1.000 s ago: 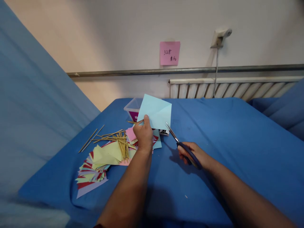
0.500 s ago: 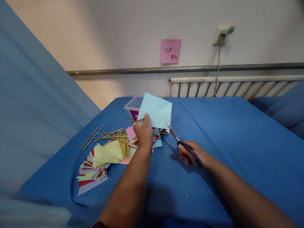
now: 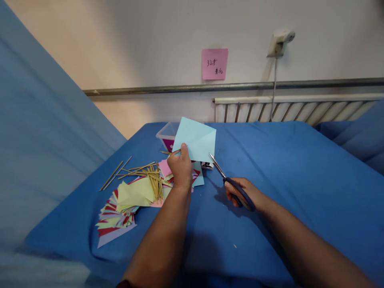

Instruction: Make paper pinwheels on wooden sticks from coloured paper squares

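Observation:
My left hand (image 3: pixel 181 168) pinches a light blue square of paper (image 3: pixel 196 138) at its lower left edge, thumb on top, holding it above the table. A thin stick (image 3: pixel 176 152) shows beside the thumb; whether the hand grips it too I cannot tell. My right hand (image 3: pixel 243 192) is closed round the dark blue handles of a pair of scissors (image 3: pixel 218 167). The blades look nearly together, and their tips touch or overlap the paper's lower right corner. Fingers of the left hand beneath the paper are hidden.
On the blue-covered table (image 3: pixel 270 232) lie a fan of coloured paper pieces (image 3: pixel 117 220), yellow paper (image 3: pixel 136 194) and several thin sticks (image 3: pixel 155 184). A clear plastic box (image 3: pixel 163 134) stands behind the paper. A pink note (image 3: pixel 214 64), rail (image 3: pixel 180 89) and radiator (image 3: pixel 300 109) are at the wall.
The whole view has shifted very slightly. Both hands, the paper and the scissors keep nearly the same positions relative to each other.

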{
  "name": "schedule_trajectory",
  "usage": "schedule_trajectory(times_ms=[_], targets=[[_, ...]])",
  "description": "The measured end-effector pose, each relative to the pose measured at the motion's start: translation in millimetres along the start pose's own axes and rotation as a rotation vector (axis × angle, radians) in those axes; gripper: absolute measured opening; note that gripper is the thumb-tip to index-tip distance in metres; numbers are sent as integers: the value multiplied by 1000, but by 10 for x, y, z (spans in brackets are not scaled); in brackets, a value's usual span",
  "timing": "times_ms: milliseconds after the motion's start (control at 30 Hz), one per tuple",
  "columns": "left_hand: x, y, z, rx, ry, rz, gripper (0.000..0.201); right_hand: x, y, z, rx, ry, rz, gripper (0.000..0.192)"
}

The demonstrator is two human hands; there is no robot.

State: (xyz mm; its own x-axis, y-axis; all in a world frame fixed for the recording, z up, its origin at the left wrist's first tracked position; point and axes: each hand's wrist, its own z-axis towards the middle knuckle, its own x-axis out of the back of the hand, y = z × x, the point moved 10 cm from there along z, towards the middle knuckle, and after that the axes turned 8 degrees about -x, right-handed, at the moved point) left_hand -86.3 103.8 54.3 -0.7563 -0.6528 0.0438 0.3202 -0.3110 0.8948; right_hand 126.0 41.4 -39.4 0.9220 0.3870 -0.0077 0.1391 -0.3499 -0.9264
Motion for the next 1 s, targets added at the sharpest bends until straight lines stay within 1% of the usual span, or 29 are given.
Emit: schedule_trajectory(times_ms=[300, 533, 700, 800, 1000], targets=[[-17, -14, 9, -4, -30, 3, 39, -8, -18, -17, 6, -8, -34, 29], [-10, 23, 4, -27, -26, 18, 41, -13, -18, -28, -16, 4, -64, 32], [-24, 33, 10, -36, -55, 47, 43, -12, -10, -22, -33, 5, -90, 34], [-18, 40, 15, -53, -44, 45, 42, -8, 19, -10, -50, 5, -97, 36], [-24, -4, 13, -55, -29, 14, 44, -16, 35, -1, -34, -6, -124, 38]])
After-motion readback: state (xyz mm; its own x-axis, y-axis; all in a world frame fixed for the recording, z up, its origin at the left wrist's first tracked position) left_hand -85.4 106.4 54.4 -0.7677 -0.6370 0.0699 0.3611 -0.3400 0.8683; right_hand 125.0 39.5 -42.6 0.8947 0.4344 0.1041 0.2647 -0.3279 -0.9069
